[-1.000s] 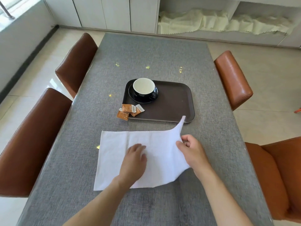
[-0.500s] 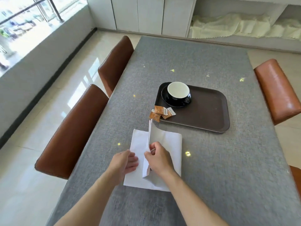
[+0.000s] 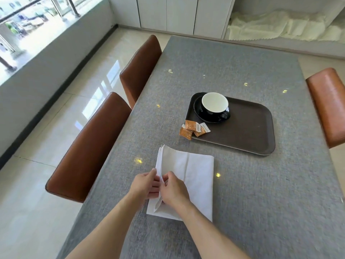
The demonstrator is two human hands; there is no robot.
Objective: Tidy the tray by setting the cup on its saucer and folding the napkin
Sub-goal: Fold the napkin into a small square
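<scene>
Left hand [image 3: 144, 185] and right hand [image 3: 172, 189] meet at the napkin [image 3: 194, 176] left edge, fingers pinched on the loose layers to line them up for the fold (napkin lies on the counter [image 3: 261, 193], near side of tray). Cup [image 3: 214, 104] already sits on saucer [image 3: 200, 114], tray [image 3: 248, 131] far-left corner; sachets [image 3: 194, 128] straddle the rim.

bright daylight from the window [image 3: 28, 25] at left glares off the floor [image 3: 56, 118]; wide-angle edges bend.

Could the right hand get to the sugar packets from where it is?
Probably yes. The right hand is pinching the napkin, and only bare table lies between it and the packets at the tray edge.
</scene>
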